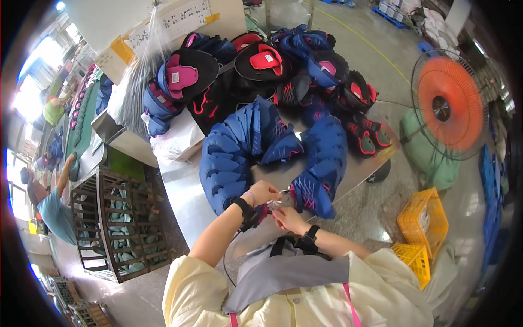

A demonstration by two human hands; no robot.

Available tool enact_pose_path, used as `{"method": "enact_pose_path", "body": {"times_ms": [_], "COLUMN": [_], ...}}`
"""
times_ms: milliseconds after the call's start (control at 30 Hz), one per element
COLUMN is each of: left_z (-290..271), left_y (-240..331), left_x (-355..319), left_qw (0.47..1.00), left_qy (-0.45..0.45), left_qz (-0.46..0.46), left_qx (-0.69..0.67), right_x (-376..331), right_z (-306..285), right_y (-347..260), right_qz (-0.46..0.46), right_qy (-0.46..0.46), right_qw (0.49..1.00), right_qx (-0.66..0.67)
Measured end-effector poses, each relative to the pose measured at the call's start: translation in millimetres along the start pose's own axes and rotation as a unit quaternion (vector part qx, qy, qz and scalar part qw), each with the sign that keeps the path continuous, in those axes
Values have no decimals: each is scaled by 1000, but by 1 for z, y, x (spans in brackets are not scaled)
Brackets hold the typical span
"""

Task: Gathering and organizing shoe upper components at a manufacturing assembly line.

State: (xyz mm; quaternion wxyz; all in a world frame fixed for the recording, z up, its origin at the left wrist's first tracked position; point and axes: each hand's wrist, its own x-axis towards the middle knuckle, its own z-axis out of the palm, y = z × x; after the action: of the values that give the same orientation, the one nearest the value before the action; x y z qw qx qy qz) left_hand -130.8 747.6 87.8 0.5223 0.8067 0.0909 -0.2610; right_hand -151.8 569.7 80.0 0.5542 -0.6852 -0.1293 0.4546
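Head view: the person stands at a metal tabletop [185,201] with both forearms raised over its near edge. The left hand [262,192] and the right hand [289,219] meet just above that edge, each wrist carrying a black band. The fingers of both hands are closed narrowly around a small pale piece [277,204] held between them; its exact kind is too small to tell. Just beside the hands, touching the right side of the grip, lies the near end of a curved stack of blue shoe uppers [321,163] with pink stitching. A second, longer stack of blue uppers [229,158] arcs to the left of the hands, and the two stacks form an arch across the tabletop. Behind them, at the far side, black and pink shoe parts [261,62] are piled together with more blue pieces. A clear plastic bag [139,76] hangs at the left rear. To the right, on the floor, stands an orange fan [448,106], and nearer, yellow crates [422,220]. To the left of the tabletop stands a dark slatted rack [117,223]; another person in a blue shirt [52,210] works further left.
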Motion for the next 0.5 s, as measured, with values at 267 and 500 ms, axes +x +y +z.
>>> {"method": "enact_pose_path", "body": {"times_ms": [267, 500], "left_z": [4, 6], "left_y": [2, 11], "left_x": [2, 2], "left_qw": [1000, 1000], "left_qy": [-13, -3], "left_qz": [3, -20], "left_qx": [-27, 6], "right_x": [10, 23], "right_z": [4, 3], "right_y": [21, 31], "right_qz": [-59, -107], "right_qy": [29, 128], "right_qw": [991, 963], "right_qx": [-115, -211]}}
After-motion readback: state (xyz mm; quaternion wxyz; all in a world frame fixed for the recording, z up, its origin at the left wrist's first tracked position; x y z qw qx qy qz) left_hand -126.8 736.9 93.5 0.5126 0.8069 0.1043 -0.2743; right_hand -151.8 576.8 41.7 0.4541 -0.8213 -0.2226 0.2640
